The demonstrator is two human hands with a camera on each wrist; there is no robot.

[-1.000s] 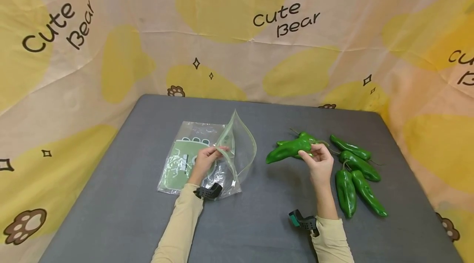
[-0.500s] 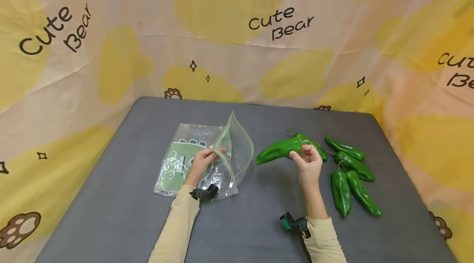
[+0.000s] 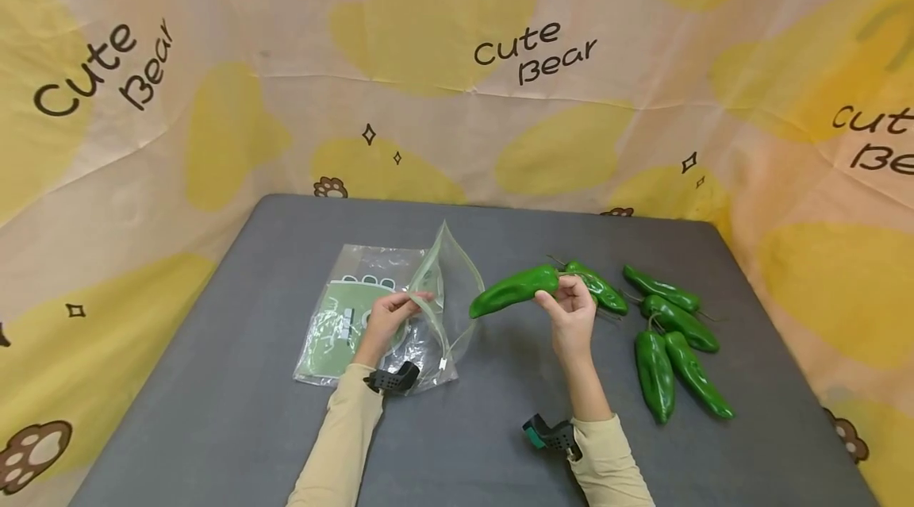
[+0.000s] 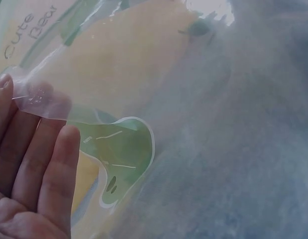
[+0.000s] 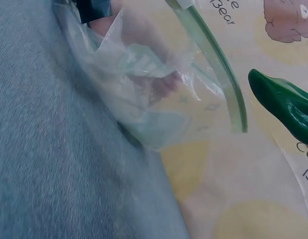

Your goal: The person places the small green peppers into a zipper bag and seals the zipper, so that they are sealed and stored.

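Pepper [image 3: 514, 290] aslant, tip leftward, in pinch of right hand [image 3: 574, 320], bag [image 3: 421, 347] in pinch of left hand [image 3: 386, 320]

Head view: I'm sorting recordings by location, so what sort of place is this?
Probably a staged indoor recording corner: a creased "Cute Bear" backdrop surrounds the back and sides of a gray table, and the person wears black wrist cameras.
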